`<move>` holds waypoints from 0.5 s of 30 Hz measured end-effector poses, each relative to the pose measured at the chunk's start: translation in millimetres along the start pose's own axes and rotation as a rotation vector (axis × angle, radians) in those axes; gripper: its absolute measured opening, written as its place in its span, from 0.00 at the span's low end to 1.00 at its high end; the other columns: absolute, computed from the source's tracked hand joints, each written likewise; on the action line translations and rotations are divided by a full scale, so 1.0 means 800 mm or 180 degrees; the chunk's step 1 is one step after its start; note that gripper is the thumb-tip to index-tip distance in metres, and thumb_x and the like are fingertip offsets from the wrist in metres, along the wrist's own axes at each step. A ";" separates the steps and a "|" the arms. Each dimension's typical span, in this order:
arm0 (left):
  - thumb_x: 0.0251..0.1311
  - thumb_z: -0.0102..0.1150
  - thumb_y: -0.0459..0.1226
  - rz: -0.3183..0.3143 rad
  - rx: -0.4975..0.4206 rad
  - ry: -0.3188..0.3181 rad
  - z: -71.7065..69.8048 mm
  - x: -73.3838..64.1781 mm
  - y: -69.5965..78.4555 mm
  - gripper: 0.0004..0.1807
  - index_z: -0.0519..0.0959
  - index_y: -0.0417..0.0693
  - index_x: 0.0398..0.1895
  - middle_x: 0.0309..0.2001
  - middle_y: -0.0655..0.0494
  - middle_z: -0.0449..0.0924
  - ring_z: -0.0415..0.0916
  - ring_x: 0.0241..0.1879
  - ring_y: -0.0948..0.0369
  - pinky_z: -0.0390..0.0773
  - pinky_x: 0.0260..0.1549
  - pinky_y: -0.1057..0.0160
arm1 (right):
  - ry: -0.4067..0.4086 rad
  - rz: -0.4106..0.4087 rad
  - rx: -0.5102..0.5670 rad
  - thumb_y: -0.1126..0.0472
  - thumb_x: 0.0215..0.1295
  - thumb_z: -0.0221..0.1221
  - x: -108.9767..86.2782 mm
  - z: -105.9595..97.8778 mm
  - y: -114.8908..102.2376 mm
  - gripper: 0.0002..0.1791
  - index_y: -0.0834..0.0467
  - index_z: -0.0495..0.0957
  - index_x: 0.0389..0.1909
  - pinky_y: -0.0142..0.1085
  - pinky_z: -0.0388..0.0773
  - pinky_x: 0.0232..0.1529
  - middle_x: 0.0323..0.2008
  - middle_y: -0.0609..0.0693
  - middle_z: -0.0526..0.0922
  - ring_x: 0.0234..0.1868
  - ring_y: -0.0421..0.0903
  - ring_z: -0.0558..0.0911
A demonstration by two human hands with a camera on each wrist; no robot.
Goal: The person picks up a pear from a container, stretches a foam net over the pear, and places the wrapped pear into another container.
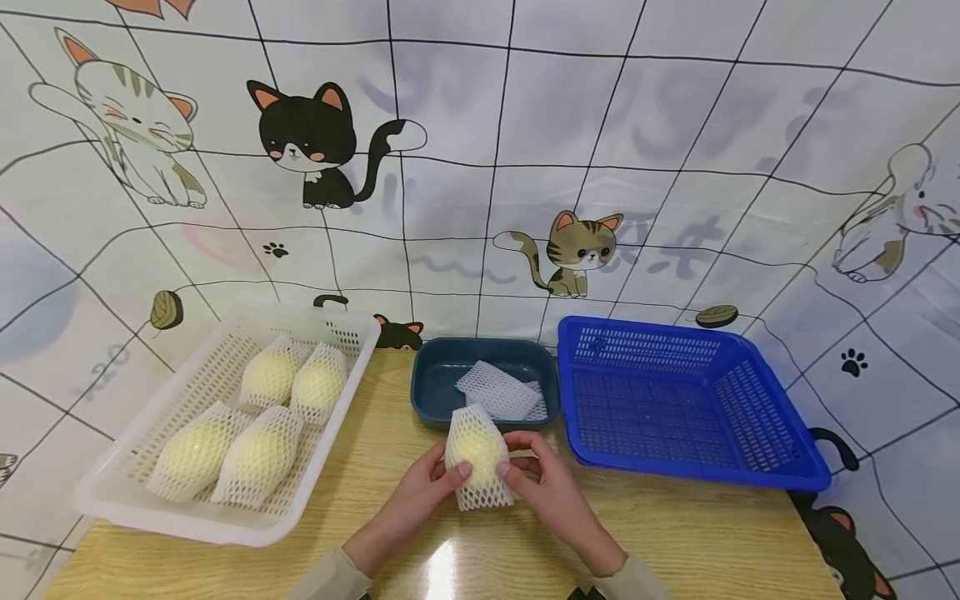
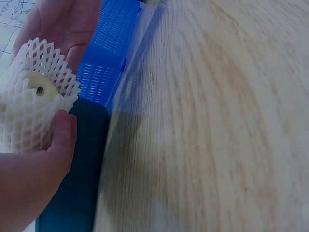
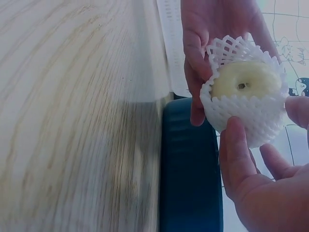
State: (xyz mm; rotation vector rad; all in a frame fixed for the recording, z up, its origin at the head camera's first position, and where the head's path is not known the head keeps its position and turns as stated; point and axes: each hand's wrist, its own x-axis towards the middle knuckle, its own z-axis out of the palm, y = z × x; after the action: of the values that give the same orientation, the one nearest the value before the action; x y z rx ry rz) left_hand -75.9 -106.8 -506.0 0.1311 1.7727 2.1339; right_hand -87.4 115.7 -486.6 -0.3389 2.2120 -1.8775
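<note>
Between both hands, over the front edge of the teal basin (image 1: 435,408), is a pale yellow pear (image 1: 477,454) in a white foam net sleeve (image 1: 483,498). My left hand (image 1: 423,487) grips its left side, thumb in front. From the right, my right hand (image 1: 551,487) pinches the sleeve with thumb and fingers. In the right wrist view the pear's end (image 3: 253,79), with a small dark dimple, shows inside the sleeve's open mouth. Loose foam nets (image 1: 502,392) lie in the basin. The fingers behind the pear are partly hidden.
At left stands a white basket (image 1: 288,521) with several net-sleeved pears (image 1: 258,454). A blue basket (image 1: 637,408) with slotted walls stands at right, close beside the basin. The wooden table (image 1: 712,533) meets a cat-patterned cloth (image 1: 465,200) behind.
</note>
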 end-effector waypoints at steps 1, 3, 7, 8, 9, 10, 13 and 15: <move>0.78 0.54 0.44 0.0012 0.0020 -0.0005 0.000 0.000 0.000 0.39 0.50 0.35 0.81 0.70 0.34 0.69 0.74 0.64 0.55 0.73 0.61 0.63 | 0.0014 -0.0001 -0.0012 0.60 0.73 0.63 0.000 0.001 0.000 0.23 0.63 0.71 0.64 0.35 0.82 0.48 0.63 0.61 0.74 0.57 0.57 0.81; 0.78 0.53 0.44 0.0039 0.0037 -0.0017 0.000 -0.001 0.002 0.40 0.47 0.38 0.82 0.73 0.34 0.65 0.71 0.67 0.54 0.72 0.63 0.62 | 0.0054 -0.0017 -0.0027 0.60 0.73 0.64 0.001 0.003 -0.002 0.23 0.63 0.72 0.64 0.35 0.83 0.48 0.63 0.61 0.74 0.56 0.56 0.82; 0.80 0.51 0.43 0.0075 -0.0066 -0.0097 -0.001 -0.002 0.004 0.40 0.43 0.47 0.84 0.76 0.35 0.59 0.69 0.68 0.54 0.72 0.62 0.62 | 0.0109 -0.0018 -0.0043 0.60 0.72 0.64 0.001 0.007 -0.005 0.23 0.62 0.72 0.63 0.36 0.83 0.47 0.62 0.60 0.75 0.55 0.55 0.82; 0.80 0.50 0.43 0.0079 -0.0105 -0.0116 -0.001 -0.003 0.005 0.40 0.42 0.48 0.84 0.76 0.35 0.59 0.70 0.67 0.55 0.73 0.62 0.61 | 0.0112 -0.0004 -0.0029 0.59 0.72 0.64 0.001 0.008 -0.005 0.23 0.62 0.72 0.63 0.36 0.83 0.47 0.62 0.60 0.75 0.55 0.55 0.82; 0.80 0.50 0.43 0.0088 -0.0138 -0.0137 -0.001 -0.003 0.005 0.39 0.42 0.49 0.84 0.75 0.34 0.59 0.71 0.66 0.54 0.74 0.61 0.61 | 0.0105 0.0000 -0.0030 0.59 0.72 0.64 0.001 0.009 -0.005 0.23 0.61 0.72 0.63 0.36 0.83 0.47 0.62 0.60 0.75 0.55 0.55 0.82; 0.80 0.50 0.42 0.0088 -0.0151 -0.0135 -0.001 -0.004 0.006 0.39 0.42 0.49 0.84 0.75 0.35 0.60 0.72 0.65 0.55 0.75 0.60 0.61 | 0.0097 0.0019 -0.0021 0.59 0.72 0.64 0.002 0.010 -0.006 0.22 0.61 0.72 0.63 0.36 0.83 0.47 0.62 0.59 0.75 0.55 0.55 0.82; 0.77 0.54 0.42 0.0082 -0.0021 -0.0025 -0.001 -0.005 0.009 0.41 0.45 0.47 0.83 0.73 0.37 0.62 0.73 0.63 0.54 0.77 0.57 0.62 | 0.0047 0.0005 0.0030 0.60 0.72 0.64 0.003 0.014 -0.007 0.22 0.61 0.73 0.62 0.37 0.83 0.48 0.61 0.60 0.75 0.56 0.56 0.82; 0.74 0.58 0.43 0.0062 0.0127 0.0118 -0.001 -0.006 0.011 0.42 0.47 0.45 0.82 0.72 0.38 0.64 0.72 0.63 0.53 0.76 0.56 0.63 | -0.0013 -0.0034 0.0100 0.61 0.72 0.64 0.004 0.015 -0.008 0.21 0.62 0.73 0.62 0.37 0.84 0.49 0.61 0.60 0.75 0.56 0.56 0.81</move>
State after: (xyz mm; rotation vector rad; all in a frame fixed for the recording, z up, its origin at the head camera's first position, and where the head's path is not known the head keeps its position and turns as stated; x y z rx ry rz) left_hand -73.8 -110.7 -496.7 0.1204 1.8427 2.1285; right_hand -86.4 102.3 -482.3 -0.3494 2.1799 -1.9132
